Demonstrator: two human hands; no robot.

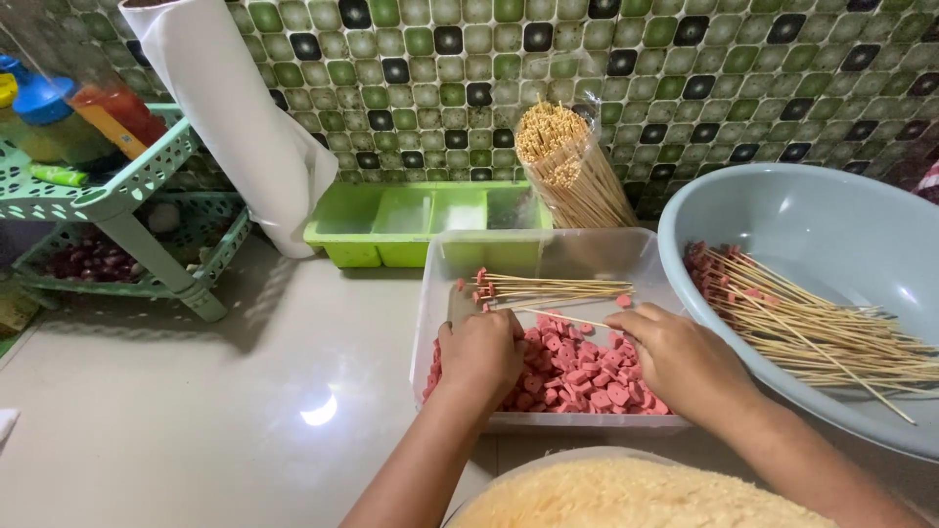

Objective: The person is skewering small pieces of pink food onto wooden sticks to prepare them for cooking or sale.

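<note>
The left hand (481, 354) is curled shut, knuckles up, resting on the heap of pink sausage pieces (577, 372) at the left end of the clear plastic tub (442, 256); whether it grips a piece inside the fist cannot be told. The right hand (678, 358) sits at the right end of the same heap, its fingers pinched together on the end of a thin bamboo skewer (559, 316) that runs leftward across the pieces toward the left hand.

Just beyond both hands, in the far half of the tub, lies a small row of loaded skewers (548, 289), each with a pink piece at its left tip. Right of the tub, close against it, stands a large grey-blue basin (831, 225) holding a bigger pile of finished skewers (812, 328). Behind the tub, against the tiled wall, a bundle of unused skewers (572, 166) stands upright in a clear bag, beside a lime-green divided tray (421, 220). Left of that tray hangs a white plastic bag (235, 127), and farther left a mint-green rack (117, 196) with bottles. Nearer than the tub, at the bottom edge, is a round dish of pale breadcrumbs (636, 494).
</note>
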